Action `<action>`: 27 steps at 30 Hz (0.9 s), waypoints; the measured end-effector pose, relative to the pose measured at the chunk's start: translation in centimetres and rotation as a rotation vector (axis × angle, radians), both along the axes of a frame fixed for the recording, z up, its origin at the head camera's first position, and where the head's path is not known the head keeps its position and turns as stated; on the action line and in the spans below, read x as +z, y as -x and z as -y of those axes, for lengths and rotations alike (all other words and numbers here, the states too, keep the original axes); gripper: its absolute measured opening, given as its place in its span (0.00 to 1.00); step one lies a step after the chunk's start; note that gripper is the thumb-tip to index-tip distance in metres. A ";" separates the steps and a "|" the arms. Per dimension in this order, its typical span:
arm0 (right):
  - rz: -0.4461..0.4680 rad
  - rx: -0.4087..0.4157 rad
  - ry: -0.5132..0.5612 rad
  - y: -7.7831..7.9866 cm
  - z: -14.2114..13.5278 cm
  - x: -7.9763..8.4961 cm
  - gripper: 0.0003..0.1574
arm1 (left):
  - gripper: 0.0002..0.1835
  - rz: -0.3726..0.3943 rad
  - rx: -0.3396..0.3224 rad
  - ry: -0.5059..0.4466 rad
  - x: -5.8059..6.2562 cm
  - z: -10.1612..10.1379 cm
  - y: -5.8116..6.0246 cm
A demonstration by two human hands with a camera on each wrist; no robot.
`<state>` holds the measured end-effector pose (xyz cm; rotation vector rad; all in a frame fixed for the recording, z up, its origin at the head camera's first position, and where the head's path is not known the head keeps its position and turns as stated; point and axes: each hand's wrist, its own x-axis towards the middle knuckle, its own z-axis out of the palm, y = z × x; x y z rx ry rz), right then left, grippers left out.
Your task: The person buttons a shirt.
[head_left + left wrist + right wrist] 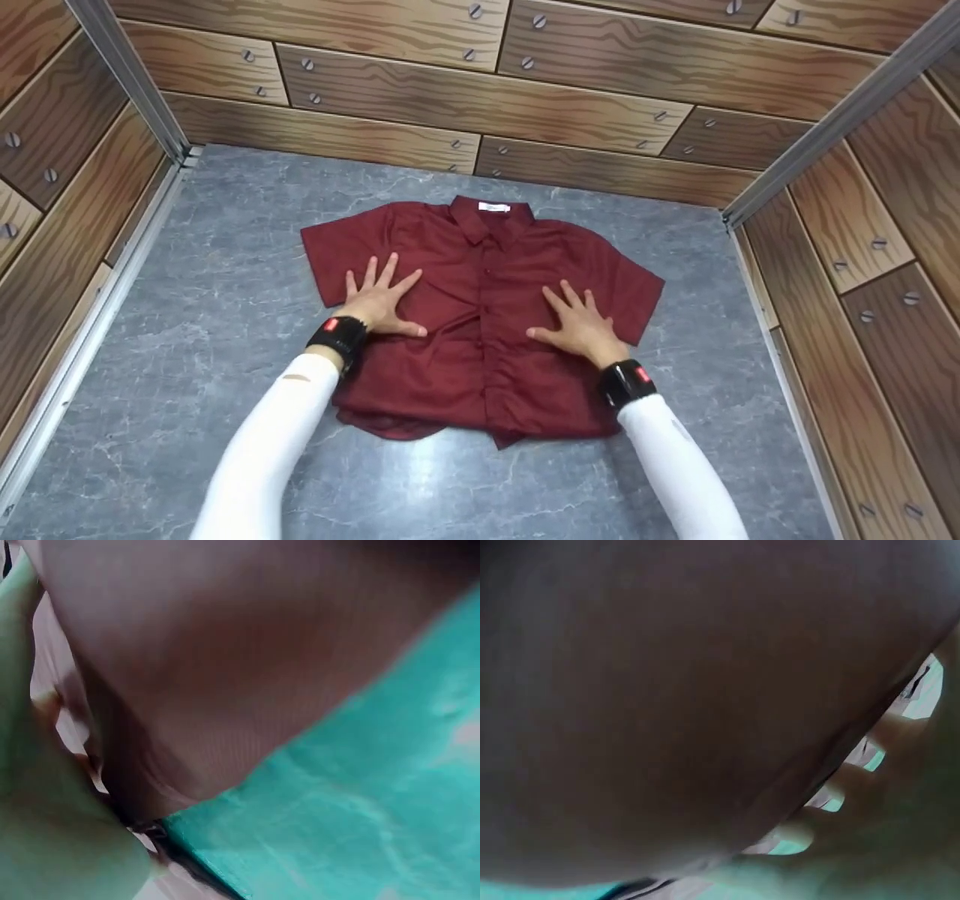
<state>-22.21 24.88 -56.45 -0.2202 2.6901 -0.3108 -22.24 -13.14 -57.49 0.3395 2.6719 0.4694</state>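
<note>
Resting left hand (379, 304) and right hand (581, 328), both spread wide, on shirt (486, 322) mid-table (187, 315). Could bunch or skew across table if pushed unevenly, given loose creases (454, 321).

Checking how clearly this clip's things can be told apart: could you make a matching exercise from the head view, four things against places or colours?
1. shirt
2. label
3. left hand
4. right hand

A. fingers spread, right of the button row
B. white, at the collar
C. fingers spread, left of the button row
D. dark red, on the grey surface

Pairs: 1-D, 2-B, 3-C, 4-A
</note>
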 end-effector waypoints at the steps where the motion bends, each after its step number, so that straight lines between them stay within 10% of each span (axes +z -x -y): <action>1: 0.002 0.000 -0.004 0.3 -0.1 0.1 0.64 | 0.62 0.001 0.000 -0.006 0.0 -0.1 0.3; 14: 0.010 0.000 0.001 3.4 -0.6 0.5 0.63 | 0.60 -0.009 0.032 -0.009 0.5 -0.6 3.2; 19: -0.012 -0.008 -0.025 3.5 0.1 1.0 0.61 | 0.49 -0.242 -0.001 -0.069 1.5 -2.3 2.3; 24: -0.151 -0.001 -0.041 2.0 2.1 1.3 0.48 | 0.11 -0.584 -0.178 -0.184 1.5 -5.6 0.1; 27: -0.271 0.027 0.024 0.7 3.3 1.4 0.33 | 0.04 -0.637 -0.279 -0.212 1.3 -7.6 -1.0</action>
